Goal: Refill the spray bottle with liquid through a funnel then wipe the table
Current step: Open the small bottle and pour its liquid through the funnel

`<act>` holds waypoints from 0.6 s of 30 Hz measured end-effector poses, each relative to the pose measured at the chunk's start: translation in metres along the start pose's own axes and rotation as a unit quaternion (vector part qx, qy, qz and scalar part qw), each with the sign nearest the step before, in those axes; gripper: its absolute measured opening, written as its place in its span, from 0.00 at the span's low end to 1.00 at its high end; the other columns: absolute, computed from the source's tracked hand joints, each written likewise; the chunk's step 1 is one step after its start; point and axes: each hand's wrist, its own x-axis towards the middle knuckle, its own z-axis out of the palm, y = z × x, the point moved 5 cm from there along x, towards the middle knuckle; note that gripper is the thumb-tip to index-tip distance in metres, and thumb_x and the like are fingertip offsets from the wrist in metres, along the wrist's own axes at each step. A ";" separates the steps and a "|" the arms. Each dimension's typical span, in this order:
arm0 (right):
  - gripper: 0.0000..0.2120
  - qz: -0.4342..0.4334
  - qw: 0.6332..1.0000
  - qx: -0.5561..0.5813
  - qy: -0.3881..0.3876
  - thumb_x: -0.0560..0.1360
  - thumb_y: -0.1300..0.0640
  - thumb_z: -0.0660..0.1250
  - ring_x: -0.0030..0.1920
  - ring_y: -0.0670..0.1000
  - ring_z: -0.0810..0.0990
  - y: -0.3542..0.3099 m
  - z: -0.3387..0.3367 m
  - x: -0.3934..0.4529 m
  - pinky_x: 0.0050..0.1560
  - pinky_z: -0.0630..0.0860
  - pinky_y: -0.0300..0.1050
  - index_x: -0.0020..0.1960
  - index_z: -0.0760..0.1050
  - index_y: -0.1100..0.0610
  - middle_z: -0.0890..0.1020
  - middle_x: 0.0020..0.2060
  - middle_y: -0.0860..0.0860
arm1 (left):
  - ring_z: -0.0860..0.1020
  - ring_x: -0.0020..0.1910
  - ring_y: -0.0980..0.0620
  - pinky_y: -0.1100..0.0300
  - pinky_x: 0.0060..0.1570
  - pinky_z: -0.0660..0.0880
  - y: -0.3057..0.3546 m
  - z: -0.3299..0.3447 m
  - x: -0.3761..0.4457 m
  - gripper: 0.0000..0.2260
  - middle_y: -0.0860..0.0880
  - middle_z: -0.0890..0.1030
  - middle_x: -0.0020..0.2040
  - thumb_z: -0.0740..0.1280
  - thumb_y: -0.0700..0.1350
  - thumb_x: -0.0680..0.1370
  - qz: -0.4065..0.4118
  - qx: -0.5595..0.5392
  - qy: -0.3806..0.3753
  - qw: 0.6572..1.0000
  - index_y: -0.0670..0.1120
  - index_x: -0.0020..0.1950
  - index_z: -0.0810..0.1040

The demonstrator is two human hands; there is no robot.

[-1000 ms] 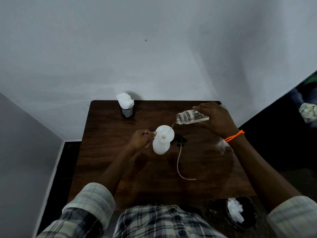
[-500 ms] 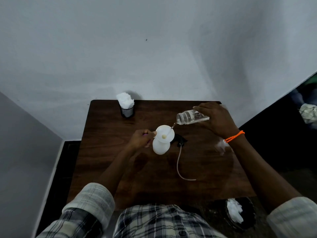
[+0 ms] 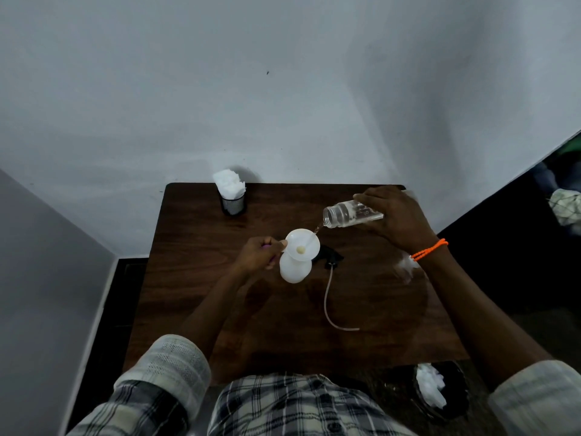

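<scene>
We are in the middle of the refill: our right hand (image 3: 397,220) is wrapped around a clear bottle (image 3: 350,213) tipped almost flat, its mouth just above and to the right of the white funnel (image 3: 302,243), and a thin stream runs from the mouth onto the funnel's inner wall. The funnel sits in the neck of the white spray bottle (image 3: 295,269), which stands upright near the middle of the dark wooden table (image 3: 195,278). Our left hand (image 3: 259,254) is closed on the funnel's rim at its left side, steadying it. The black spray head (image 3: 330,256) with its dip tube (image 3: 328,305) lies on the table just right of the bottle. What worries us most is the stream, which lands close to the funnel's right edge; a little more tilt could throw it past the rim and onto the table. Pouring faster than the spout drains could make the funnel brim over. The spray bottle looks light, so a nudge from the left hand might tip it. A black mesh cup (image 3: 233,204) of white tissues (image 3: 229,183) stands at the back for wiping.
</scene>
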 end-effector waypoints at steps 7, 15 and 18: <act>0.27 -0.002 1.000 0.000 0.008 0.69 0.55 0.80 0.60 0.55 0.80 0.001 0.000 0.001 0.60 0.73 0.48 0.66 0.80 0.54 0.83 0.59 0.52 | 0.69 0.25 0.50 0.59 0.29 0.68 -0.001 0.000 0.002 0.15 0.44 0.74 0.28 0.70 0.48 0.80 0.001 0.007 -0.002 1.000 0.42 0.37 0.78; 0.27 -0.008 1.000 0.001 0.012 0.69 0.55 0.80 0.59 0.56 0.80 0.001 -0.001 0.001 0.59 0.73 0.49 0.66 0.80 0.54 0.83 0.59 0.52 | 0.70 0.26 0.50 0.58 0.30 0.69 0.000 -0.001 0.001 0.15 0.46 0.75 0.27 0.70 0.50 0.80 0.004 0.017 -0.003 1.000 0.45 0.35 0.78; 0.26 -0.008 1.000 -0.002 0.019 0.69 0.55 0.80 0.58 0.56 0.80 -0.001 -0.004 0.001 0.59 0.73 0.49 0.66 0.80 0.54 0.83 0.59 0.52 | 0.70 0.26 0.50 0.58 0.29 0.69 0.001 -0.001 -0.002 0.15 0.45 0.75 0.27 0.70 0.50 0.80 0.004 0.020 -0.003 1.000 0.45 0.36 0.78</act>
